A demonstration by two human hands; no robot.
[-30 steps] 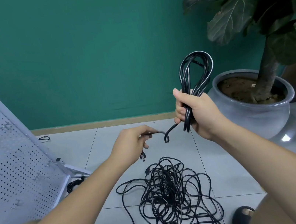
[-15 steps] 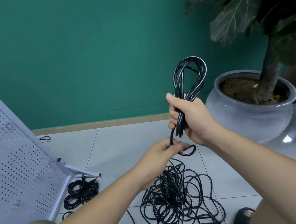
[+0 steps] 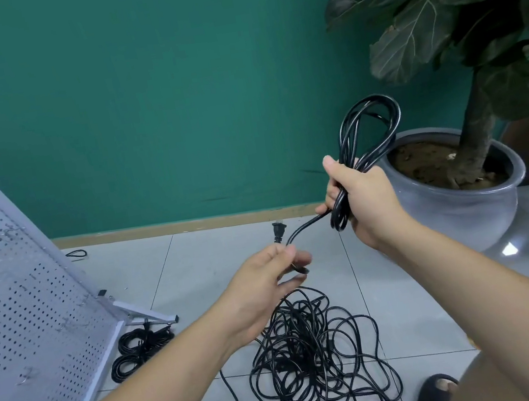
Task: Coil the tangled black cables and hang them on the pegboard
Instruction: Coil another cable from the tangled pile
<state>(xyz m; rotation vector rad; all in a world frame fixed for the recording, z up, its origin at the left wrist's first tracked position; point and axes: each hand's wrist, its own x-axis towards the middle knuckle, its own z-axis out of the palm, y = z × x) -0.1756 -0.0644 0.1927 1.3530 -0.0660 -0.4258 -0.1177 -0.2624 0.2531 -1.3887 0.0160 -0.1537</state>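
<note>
Right hand (image 3: 366, 198) grips coiled cable (image 3: 338, 213); left hand (image 3: 262, 284) pinches its tail (image 3: 302, 227).

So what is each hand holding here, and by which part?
The right hand grips the coiled cable at the gathered base of its loops; the left hand pinches that cable's loose tail just below the plug.

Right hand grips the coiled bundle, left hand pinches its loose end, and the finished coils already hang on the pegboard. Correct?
Not quite. The head view shows the finished coils lying on the floor by the pegboard, not hanging on it. The rest holds: right hand grips the coiled bundle, left hand pinches its loose end.
</note>
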